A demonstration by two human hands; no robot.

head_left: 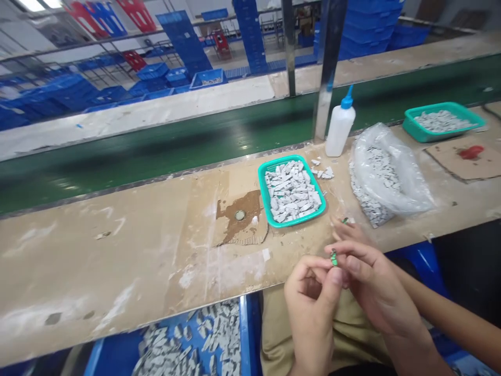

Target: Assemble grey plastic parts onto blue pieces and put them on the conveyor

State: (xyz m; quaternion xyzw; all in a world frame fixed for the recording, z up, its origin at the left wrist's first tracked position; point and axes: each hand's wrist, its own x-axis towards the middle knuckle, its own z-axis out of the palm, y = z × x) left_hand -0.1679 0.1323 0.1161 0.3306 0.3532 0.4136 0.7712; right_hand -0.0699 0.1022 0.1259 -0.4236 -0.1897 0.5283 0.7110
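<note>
A small green piece with a darker tip [334, 258] is pinched at the edge of the bench, above my lap. My left hand [311, 300] grips it between thumb and forefinger. From the other side, the fingers of my right hand [378, 284] close on the same piece. Its exact kind is too small to make out. Just behind my right hand, another person's hand [358, 232] reaches in from the right, with a bit of green at its fingertips. The teal basket [263, 201] of small grey-white pieces stands beyond my hands.
A white bottle with a blue nozzle [340, 130] stands behind a plastic bag [410, 183] of small pieces. Left of the basket lies stained cardboard [250, 206]. Another teal basket [415, 128] is farther right. Under the bench edge sits a blue bin [246, 334] of grey pieces.
</note>
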